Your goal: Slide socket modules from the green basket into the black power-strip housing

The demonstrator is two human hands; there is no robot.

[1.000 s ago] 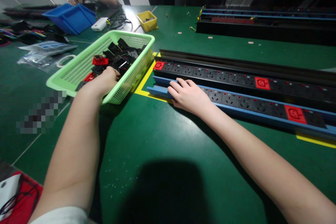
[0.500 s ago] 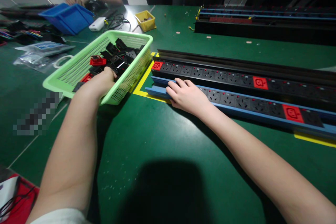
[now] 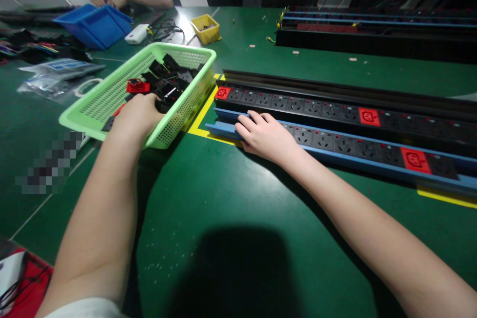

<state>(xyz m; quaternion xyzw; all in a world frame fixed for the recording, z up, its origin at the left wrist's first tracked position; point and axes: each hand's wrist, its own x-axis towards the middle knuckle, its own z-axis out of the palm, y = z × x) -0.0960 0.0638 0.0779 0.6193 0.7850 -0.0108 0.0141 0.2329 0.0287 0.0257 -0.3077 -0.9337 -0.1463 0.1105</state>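
The left hand (image 3: 137, 113) hides its fingers in the basket (image 3: 186, 108), the right hand (image 3: 265, 136) part of the blue rail (image 3: 348, 160) with black-and-red sockets (image 3: 343, 145); I cannot tell either grip.

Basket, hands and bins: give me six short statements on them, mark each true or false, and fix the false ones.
1. The left hand reaches into the basket. True.
2. The basket holds only red parts. False: it holds black parts as well as a red part.
3. The right hand lies on the blue rail. True.
4. The two hands touch each other. False: they are apart.
5. The blue bin and the yellow bin are both farther off than the basket. True.
6. The blue bin is right of the yellow bin. False: it is to the left.
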